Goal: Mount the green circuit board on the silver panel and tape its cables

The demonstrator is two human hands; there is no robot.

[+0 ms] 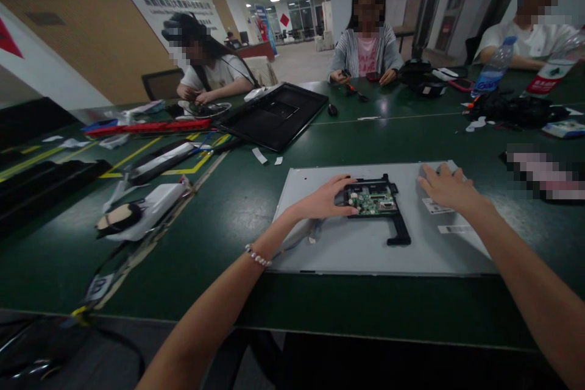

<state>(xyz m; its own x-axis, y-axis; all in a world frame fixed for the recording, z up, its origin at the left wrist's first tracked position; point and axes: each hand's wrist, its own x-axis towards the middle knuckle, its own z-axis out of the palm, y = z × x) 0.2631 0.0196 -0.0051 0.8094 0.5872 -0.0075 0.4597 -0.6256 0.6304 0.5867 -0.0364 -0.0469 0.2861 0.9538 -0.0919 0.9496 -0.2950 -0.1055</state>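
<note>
A grey metal panel (pixel 365 250) lies flat on the dark green table (pixel 228 207) in front of me. On it sits a black bracket holding a green circuit board (pixel 375 200). My left hand (pixel 326 197) rests on the panel with its fingers closed on the left edge of the board's black frame. My right hand (pixel 445 186) lies flat on the panel's far right part, fingers spread, holding nothing. A bead bracelet (pixel 257 258) circles my left wrist.
A black monitor shell (pixel 274 114) lies open further back. Red and black strips, white parts and cables (pixel 150 158) crowd the left side. Three other people sit at the far edge. Plastic bottles (pixel 496 70) and black gear stand at back right.
</note>
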